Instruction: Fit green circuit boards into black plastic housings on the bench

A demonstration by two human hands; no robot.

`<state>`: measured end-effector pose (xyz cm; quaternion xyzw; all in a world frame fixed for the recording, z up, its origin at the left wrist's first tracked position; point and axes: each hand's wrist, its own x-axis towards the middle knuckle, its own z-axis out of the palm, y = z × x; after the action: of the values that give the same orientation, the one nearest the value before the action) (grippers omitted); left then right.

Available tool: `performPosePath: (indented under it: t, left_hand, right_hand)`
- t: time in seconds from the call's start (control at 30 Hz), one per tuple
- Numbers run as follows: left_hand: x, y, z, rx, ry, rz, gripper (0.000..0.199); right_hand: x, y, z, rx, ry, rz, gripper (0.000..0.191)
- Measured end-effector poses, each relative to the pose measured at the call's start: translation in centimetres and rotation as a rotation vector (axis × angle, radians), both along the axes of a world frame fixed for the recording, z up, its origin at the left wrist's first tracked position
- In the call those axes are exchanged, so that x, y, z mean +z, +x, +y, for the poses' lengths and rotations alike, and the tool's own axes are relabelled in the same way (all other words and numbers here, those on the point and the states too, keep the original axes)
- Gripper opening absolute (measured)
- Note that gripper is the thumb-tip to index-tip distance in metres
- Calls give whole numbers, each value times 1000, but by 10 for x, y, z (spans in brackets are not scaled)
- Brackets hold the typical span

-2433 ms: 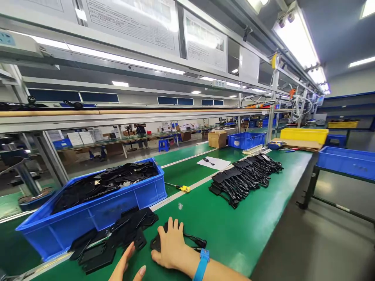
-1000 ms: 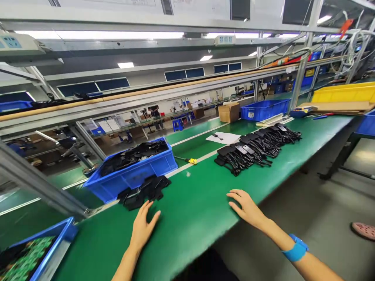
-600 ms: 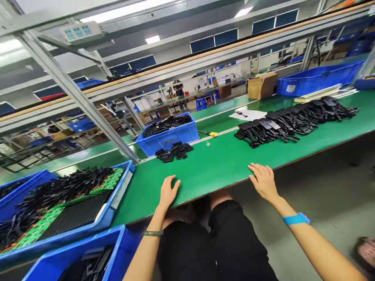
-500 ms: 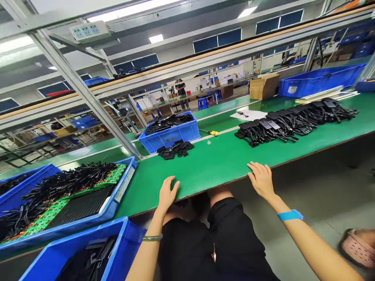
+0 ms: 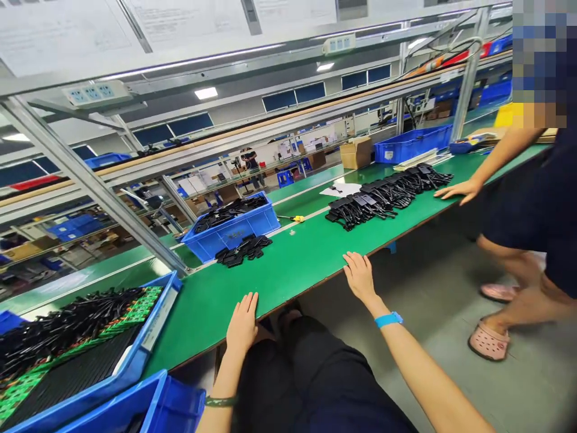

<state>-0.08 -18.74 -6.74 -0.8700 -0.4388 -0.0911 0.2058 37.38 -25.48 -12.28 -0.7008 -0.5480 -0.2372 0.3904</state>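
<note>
Both hands lie flat and open on the near edge of the green bench (image 5: 311, 258), holding nothing: the left hand (image 5: 242, 325) with a green bangle at the wrist, the right hand (image 5: 359, 277) with a blue wristband (image 5: 388, 319). Beyond them sits one small heap of black plates (image 5: 243, 249) beside one blue bin (image 5: 232, 227) of the same parts. One long row of black cabled parts (image 5: 387, 193) lies further right, where a second person's hand (image 5: 457, 190) rests on the bench. Two more blue bins (image 5: 148, 337) stand at the left.
</note>
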Motion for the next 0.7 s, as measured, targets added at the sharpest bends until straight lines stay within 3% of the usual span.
performPosePath:
  t: [0.23,0.5,0.6,0.7]
  left_hand:
    - [-11,6,-7,105,145,-29,68]
    - [-17,5,-8,80,183,-124,66]
    - [-19,5,-7,70,188,-154,72]
    - [-19,4,-8,51,184,-166,84]
  right_hand:
    - [-1,1,-8,55,-34,18,37]
    - [-4,-8,-12,22,-122,100,50]
    - [-17,-16,-22,7,-170,136,58]
    - [-47,-34,-51,-34,-241,214,58]
